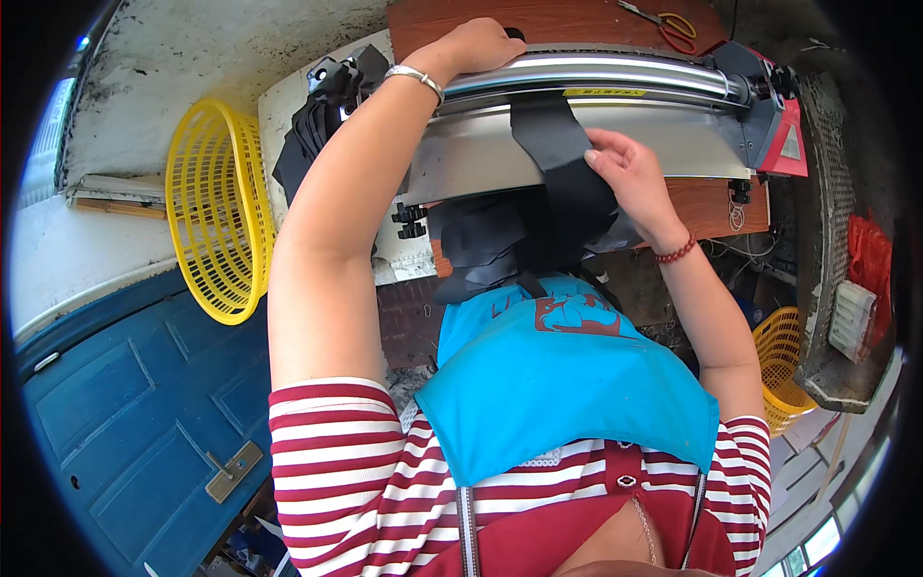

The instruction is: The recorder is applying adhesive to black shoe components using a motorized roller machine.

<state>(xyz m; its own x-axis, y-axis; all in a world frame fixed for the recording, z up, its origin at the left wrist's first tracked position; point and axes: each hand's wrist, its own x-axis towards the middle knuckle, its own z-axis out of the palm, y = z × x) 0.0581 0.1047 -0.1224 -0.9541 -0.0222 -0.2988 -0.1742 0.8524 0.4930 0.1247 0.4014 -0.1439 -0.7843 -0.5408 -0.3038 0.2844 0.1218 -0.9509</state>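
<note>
My right hand (630, 178) pinches the edge of a black sheet piece (558, 135) between thumb and fingers. The far end of that piece reaches the metal rollers (615, 72) of a bench machine, and its near part hangs over the steel feed plate (461, 154). My left hand (481, 46) is at the far left side of the rollers, its fingers closed together and partly hidden. A small dark thing (515, 35) shows at those fingertips; its kind is unclear. More black cut pieces (481, 236) lie in a pile at my lap, over a blue apron (577, 375).
Dark layered pieces (312, 135) sit left of the machine. Scissors with red and yellow handles (677, 34) lie on the brown board (577, 21) behind it. Yellow baskets stand left (216, 212) and lower right (781, 356). A red-and-grey housing (784, 135) ends the machine at right.
</note>
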